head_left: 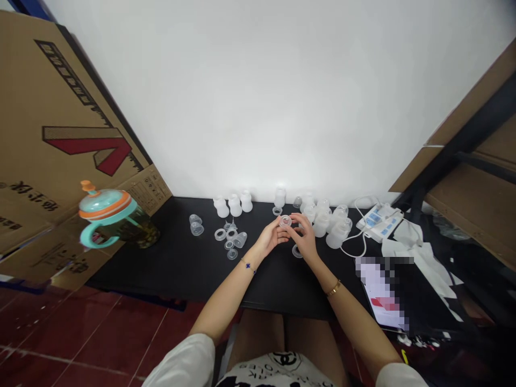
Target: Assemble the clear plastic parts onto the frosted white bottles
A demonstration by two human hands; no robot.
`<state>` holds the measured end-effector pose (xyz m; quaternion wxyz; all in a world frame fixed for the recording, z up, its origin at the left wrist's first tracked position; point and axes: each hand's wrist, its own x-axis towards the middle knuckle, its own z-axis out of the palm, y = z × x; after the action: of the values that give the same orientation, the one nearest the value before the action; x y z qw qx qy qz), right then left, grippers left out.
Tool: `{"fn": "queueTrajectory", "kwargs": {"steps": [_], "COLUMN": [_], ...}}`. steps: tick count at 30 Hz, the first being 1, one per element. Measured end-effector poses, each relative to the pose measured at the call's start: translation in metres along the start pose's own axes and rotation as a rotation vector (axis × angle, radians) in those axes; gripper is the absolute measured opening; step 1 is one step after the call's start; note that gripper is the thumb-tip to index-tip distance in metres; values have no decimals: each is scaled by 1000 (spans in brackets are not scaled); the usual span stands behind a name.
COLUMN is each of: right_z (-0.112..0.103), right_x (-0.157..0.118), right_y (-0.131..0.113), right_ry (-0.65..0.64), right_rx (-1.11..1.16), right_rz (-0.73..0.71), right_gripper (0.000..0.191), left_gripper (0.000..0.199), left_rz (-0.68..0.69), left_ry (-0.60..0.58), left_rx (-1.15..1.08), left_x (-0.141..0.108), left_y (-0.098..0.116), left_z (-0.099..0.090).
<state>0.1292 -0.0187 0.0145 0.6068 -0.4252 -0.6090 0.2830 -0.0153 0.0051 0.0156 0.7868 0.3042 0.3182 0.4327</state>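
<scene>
Both hands meet over the black table around a small translucent bottle collar ring [285,221]. My left hand [272,235] grips it from the left, and my right hand [303,235] has its fingers on the right rim. Behind them stands an open white bottle [280,196] with a clear ring [277,211] in front of it. Another ring [297,251] lies partly hidden beside my right hand. To the left are several loose rings [220,234], nipples and clear caps [241,239]. Several capped bottles [322,221] stand close to the right.
White open bottles [235,205] stand by the wall, and clear domes [196,225] lie farther left. A large teal-lidded jug [121,217] is at the left end. On the right are a power strip [380,221] with cables, tissues [423,263] and a tablet [382,293].
</scene>
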Motion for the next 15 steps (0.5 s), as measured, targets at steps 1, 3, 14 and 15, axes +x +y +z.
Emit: {"fn": "queueTrajectory", "kwargs": {"steps": [1, 3, 14, 15], "right_z": [0, -1, -3, -3], "right_x": [0, 1, 1, 1], "right_y": [0, -1, 4, 4], "right_ry": [-16, -30, -35, -31], "right_rx": [6, 11, -75, -80], "right_rz": [-6, -13, -34, -36], "right_gripper": [26, 22, 19, 19], "left_gripper": [45, 50, 52, 51], "left_rz": [-9, -21, 92, 97], "left_ry": [14, 31, 82, 77], "left_rx": [7, 38, 128, 120], "left_x": [0, 0, 1, 1], "left_y": [1, 3, -1, -1], "left_z": [0, 0, -1, -1]}}
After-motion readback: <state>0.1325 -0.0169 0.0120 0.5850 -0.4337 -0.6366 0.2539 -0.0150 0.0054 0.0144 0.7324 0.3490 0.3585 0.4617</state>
